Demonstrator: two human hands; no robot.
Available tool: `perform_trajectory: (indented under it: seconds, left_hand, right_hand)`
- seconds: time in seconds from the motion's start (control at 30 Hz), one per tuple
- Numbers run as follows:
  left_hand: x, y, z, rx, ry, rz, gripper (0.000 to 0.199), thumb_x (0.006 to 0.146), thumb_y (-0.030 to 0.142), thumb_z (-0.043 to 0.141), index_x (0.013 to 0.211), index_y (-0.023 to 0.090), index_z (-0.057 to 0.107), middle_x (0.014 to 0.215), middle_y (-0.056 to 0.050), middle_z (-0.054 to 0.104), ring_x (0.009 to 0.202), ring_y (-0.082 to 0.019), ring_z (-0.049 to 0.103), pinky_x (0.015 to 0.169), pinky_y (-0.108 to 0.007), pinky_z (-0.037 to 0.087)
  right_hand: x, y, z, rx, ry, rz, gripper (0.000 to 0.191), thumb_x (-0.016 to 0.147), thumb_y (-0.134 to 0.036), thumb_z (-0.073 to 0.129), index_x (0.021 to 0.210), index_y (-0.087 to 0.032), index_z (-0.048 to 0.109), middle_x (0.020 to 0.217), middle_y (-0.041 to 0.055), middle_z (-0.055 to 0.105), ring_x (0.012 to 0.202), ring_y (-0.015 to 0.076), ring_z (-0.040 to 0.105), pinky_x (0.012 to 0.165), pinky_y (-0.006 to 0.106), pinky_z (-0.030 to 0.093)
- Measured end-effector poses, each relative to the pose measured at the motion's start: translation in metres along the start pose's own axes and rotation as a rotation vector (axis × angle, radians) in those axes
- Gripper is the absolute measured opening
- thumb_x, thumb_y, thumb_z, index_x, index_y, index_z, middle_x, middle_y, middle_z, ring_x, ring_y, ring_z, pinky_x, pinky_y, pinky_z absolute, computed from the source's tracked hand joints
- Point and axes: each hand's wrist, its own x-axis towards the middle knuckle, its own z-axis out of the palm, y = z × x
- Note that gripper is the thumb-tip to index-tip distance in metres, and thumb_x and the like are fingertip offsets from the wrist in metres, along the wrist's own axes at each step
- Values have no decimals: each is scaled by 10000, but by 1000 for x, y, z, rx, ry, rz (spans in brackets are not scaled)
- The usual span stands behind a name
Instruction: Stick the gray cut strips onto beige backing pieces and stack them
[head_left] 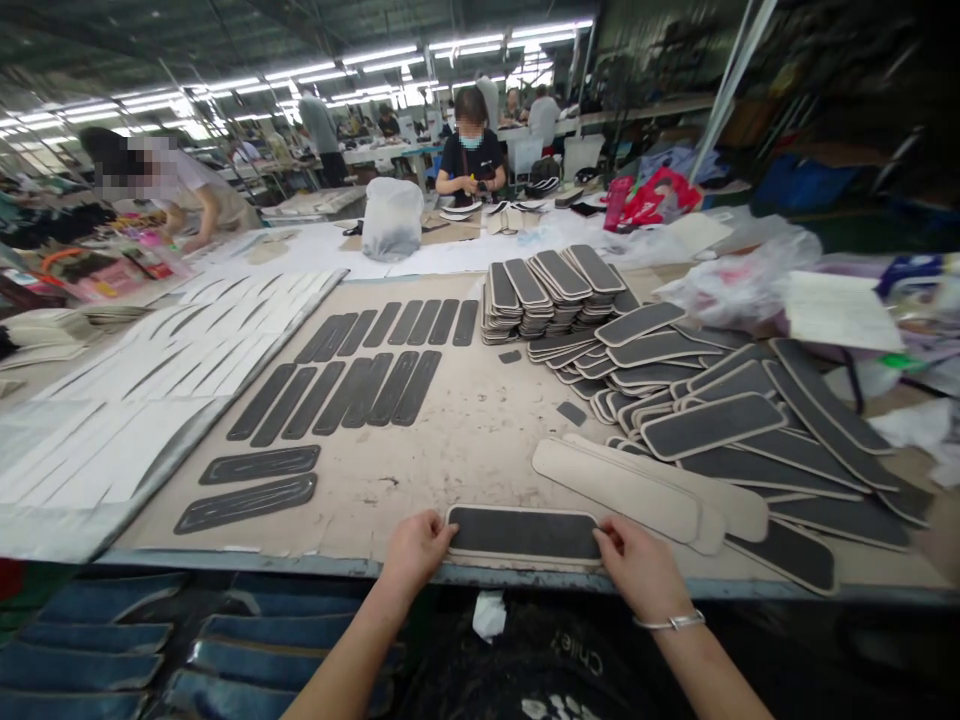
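A long dark panel with a beige border [523, 533] lies at the table's front edge, between my two hands. My left hand [417, 548] pinches its left end, fingers closed. The right end is gripped by my right hand [637, 562], thumb and fingers together. Just right of it are plain beige strips [622, 485], overlapping one another. Farther right, a loose heap of similar bordered panels [712, 425] spreads over the table. On the left, dark strips with a glossy coating [259, 465] lie apart, and more stand in rows [330, 395] behind them.
Neat stacks of bordered panels [555, 285] stand at the back. White sheets with slits [150, 370] cover the left side. A white plastic bag [392, 220] sits beyond the table. Co-workers [471, 150] are busy across from me and at the left. Clear plastic bags [750, 265] lie back right.
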Motion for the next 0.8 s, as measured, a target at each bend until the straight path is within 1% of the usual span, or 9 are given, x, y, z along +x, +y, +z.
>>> perform_trajectory:
  seconds: [0.07, 0.13, 0.2, 0.27, 0.33, 0.37, 0.47, 0.7, 0.8]
  left_hand:
    - [0, 0, 0, 17, -5, 12, 303, 782, 417, 495, 589, 185, 521, 536, 5, 553, 560, -132, 506, 513, -221, 241]
    - [1, 0, 0, 39, -13, 17, 310, 788, 422, 482, 590, 186, 517, 542, 1, 558, 567, -137, 512, 517, -222, 244]
    - [2, 1, 0, 57, -28, 17, 313, 795, 423, 471, 592, 188, 513, 541, 0, 560, 566, -141, 515, 517, -223, 245]
    - [2, 1, -1, 62, -38, 30, 312, 802, 419, 460, 598, 189, 507, 532, 2, 556, 559, -140, 514, 518, -223, 249]
    - [2, 1, -1, 61, -43, 35, 313, 807, 418, 452, 600, 189, 501, 526, 3, 551, 553, -139, 513, 519, -222, 254]
    - [2, 1, -1, 62, -41, 37, 312, 808, 419, 451, 601, 190, 498, 526, 3, 550, 552, -139, 513, 521, -222, 255]
    - [1, 1, 0, 76, -32, 34, 305, 805, 417, 454, 602, 193, 494, 531, 2, 549, 555, -142, 513, 520, -225, 250]
    - [-1, 2, 0, 68, -5, 54, 269, 809, 375, 465, 615, 190, 485, 548, 8, 534, 561, -132, 503, 525, -231, 264]
    - [-10, 4, -4, 7, 50, 27, 144, 808, 321, 478, 784, 186, 523, 597, 8, 554, 605, -148, 536, 555, -240, 329]
  right_hand:
    - [-7, -13, -3, -23, 119, -82, 253, 847, -331, 384, 900, -211, 600, 837, 60, 639, 775, 193, 579, 712, 323, 447]
    - [-15, -35, -1, -14, 167, -228, 331, 872, -297, 354, 1113, -178, 547, 1050, 102, 609, 980, 212, 542, 867, 358, 425]
    - [-22, -61, 7, -2, 70, -448, 434, 870, -282, 373, 1290, -177, 401, 1262, 92, 497, 1178, 215, 415, 989, 390, 352]
    - [-26, -84, 19, -2, -73, -644, 572, 848, -341, 437, 1368, -179, 262, 1402, 69, 331, 1296, 219, 243, 1062, 427, 253]
    - [-27, -97, 32, -17, -188, -748, 702, 815, -440, 485, 1389, -166, 187, 1452, 70, 211, 1334, 221, 123, 1086, 447, 182]
    - [-27, -98, 36, -29, -224, -764, 746, 801, -481, 493, 1392, -159, 170, 1460, 75, 178, 1339, 221, 92, 1090, 449, 161]
    - [-25, -85, 43, -71, -233, -721, 784, 789, -520, 492, 1396, -159, 150, 1466, 71, 137, 1343, 218, 62, 1094, 442, 132]
    - [-25, -18, 30, -233, -52, -538, 705, 819, -398, 465, 1399, -157, 143, 1458, 71, 162, 1333, 232, 134, 1077, 439, 186]
    - [-27, -7, 33, -273, 30, -518, 703, 829, -401, 435, 1402, -148, 118, 1456, 78, 172, 1327, 242, 157, 1068, 448, 202]
